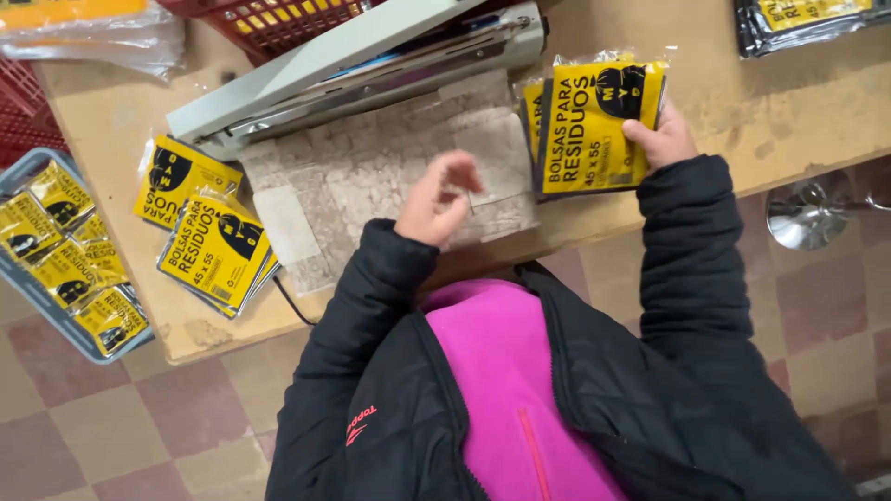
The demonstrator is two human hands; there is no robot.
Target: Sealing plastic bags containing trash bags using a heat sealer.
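My right hand (657,139) grips a yellow and black packet of folded bags (594,125) in clear plastic, held upright over the right part of the wooden table (742,111). More of the same packets lie just behind it. My left hand (436,197) hovers with loosely curled fingers and nothing in it, above a worn pale mat (353,186) in front of a grey bar-type heat sealer (353,56). The sealer's arm is raised.
A small pile of the same packets (209,232) lies at the table's left. A blue-grey crate (28,288) with several packets stands lower left. There is a red basket (269,19) behind the sealer, dark packets (807,19) top right, and a shiny metal stand (812,213) on the tiled floor.
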